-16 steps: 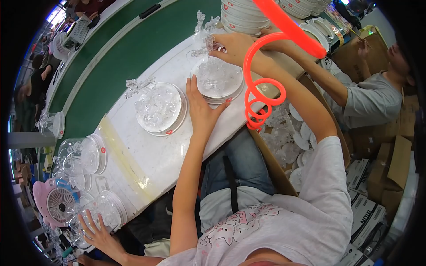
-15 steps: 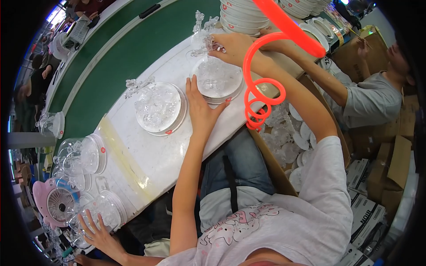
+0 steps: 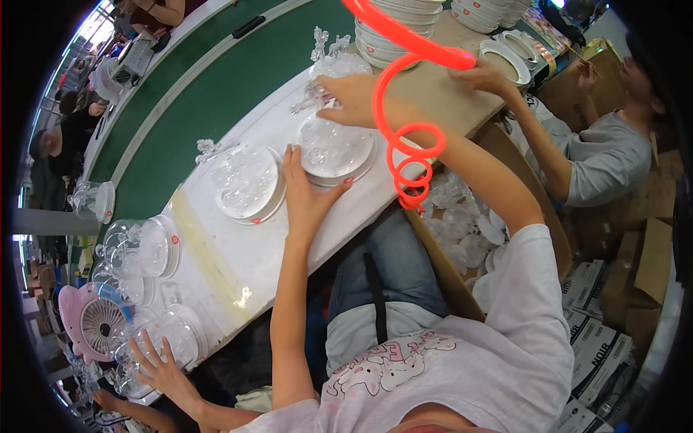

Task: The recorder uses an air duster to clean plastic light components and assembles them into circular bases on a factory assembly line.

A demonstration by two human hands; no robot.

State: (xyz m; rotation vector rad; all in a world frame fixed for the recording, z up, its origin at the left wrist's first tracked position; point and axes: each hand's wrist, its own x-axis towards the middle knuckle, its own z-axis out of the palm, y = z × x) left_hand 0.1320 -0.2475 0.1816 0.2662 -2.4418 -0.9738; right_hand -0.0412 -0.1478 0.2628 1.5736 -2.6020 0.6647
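Both of my hands are on the clear round dish on the white table.

My left hand [image 3: 307, 195] lies flat, fingers spread wide, against the near left edge of the clear dish [image 3: 336, 148], which sits on the white table [image 3: 238, 267] beside the green belt [image 3: 216, 94]. My right hand [image 3: 357, 101] rests on the dish's far edge, fingers curled; I cannot tell whether it grips anything. A second clear dish [image 3: 245, 184] lies just left. An orange coiled hose [image 3: 404, 137] hangs across my right forearm.
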